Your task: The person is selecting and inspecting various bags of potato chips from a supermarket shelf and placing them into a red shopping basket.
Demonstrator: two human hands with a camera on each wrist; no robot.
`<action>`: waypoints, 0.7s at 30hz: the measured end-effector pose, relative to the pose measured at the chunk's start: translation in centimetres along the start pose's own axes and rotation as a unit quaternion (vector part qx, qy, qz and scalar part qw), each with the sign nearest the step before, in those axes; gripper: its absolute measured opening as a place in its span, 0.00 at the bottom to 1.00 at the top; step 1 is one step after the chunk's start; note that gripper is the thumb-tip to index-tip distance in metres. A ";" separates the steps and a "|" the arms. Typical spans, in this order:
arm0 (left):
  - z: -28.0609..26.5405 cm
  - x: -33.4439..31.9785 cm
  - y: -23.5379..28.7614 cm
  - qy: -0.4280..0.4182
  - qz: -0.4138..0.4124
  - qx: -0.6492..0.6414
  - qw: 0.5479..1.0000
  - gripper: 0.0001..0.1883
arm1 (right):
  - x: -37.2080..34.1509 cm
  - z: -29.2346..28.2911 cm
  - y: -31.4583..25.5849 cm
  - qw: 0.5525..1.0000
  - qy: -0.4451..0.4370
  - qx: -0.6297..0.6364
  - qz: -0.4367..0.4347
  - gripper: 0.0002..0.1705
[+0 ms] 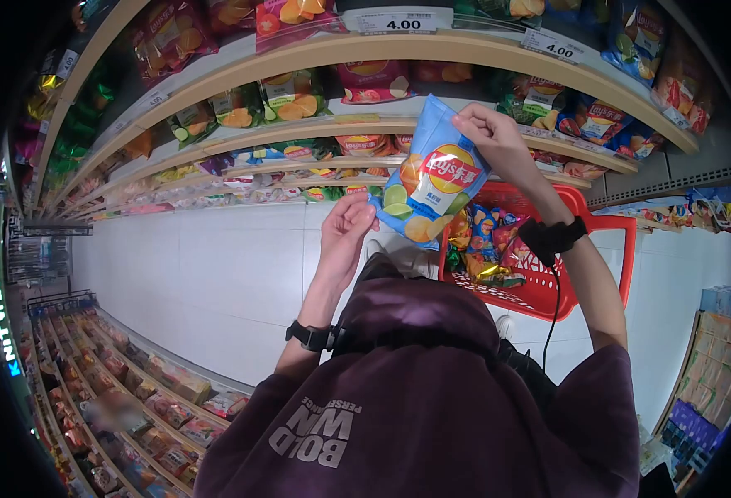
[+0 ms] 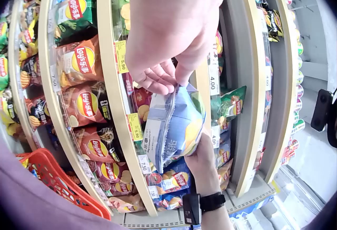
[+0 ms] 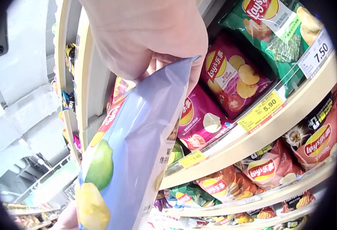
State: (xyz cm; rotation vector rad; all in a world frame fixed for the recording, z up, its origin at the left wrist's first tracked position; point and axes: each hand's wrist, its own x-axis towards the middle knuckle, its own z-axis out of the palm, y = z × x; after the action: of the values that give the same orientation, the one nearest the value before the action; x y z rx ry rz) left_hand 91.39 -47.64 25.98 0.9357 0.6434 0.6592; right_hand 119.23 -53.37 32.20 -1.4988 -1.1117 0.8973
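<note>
Blue bag [image 1: 437, 184] is pinched in curled left hand [image 1: 346, 231] and right hand [image 1: 496, 143]. It looks light, crushable, best gripped at the seals.

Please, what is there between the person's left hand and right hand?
A blue Lay's bag lies between the left hand and the right hand, each pinching it near one end. The head view shows this.

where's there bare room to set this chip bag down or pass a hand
Bare floor between the chip shelves and snack racks at left; another patch between red basket and stacked cartons. Crowded: those shelves and the basket's bag-filled side.
</note>
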 end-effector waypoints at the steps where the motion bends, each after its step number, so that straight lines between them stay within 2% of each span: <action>1: 0.0 0.0 0.2 -0.002 0.006 0.000 1.000 0.13 | 0.1 0.0 -0.1 1.000 0.002 0.008 -0.002 0.13; 8: 0.6 0.2 0.8 0.037 0.015 -0.003 0.999 0.13 | 0.4 -0.2 -0.5 1.000 0.012 0.022 -0.003 0.12; 11: 0.0 0.4 0.9 0.017 0.020 0.045 0.999 0.12 | 0.7 -0.3 -0.3 0.999 0.024 0.019 -0.017 0.11; 17: -0.5 0.6 1.4 0.004 0.022 0.001 1.000 0.13 | 0.8 -0.1 -0.7 0.999 0.032 0.014 -0.031 0.10; 21: 0.1 0.7 1.4 0.076 0.047 -0.015 0.996 0.12 | 0.7 0.6 -1.0 0.996 0.077 -0.006 -0.047 0.11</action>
State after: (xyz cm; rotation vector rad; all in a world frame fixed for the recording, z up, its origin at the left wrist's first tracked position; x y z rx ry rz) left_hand 91.58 -46.57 27.11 0.8989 0.7250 0.8280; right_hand 118.64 -52.45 33.09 -1.4862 -1.0675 0.6994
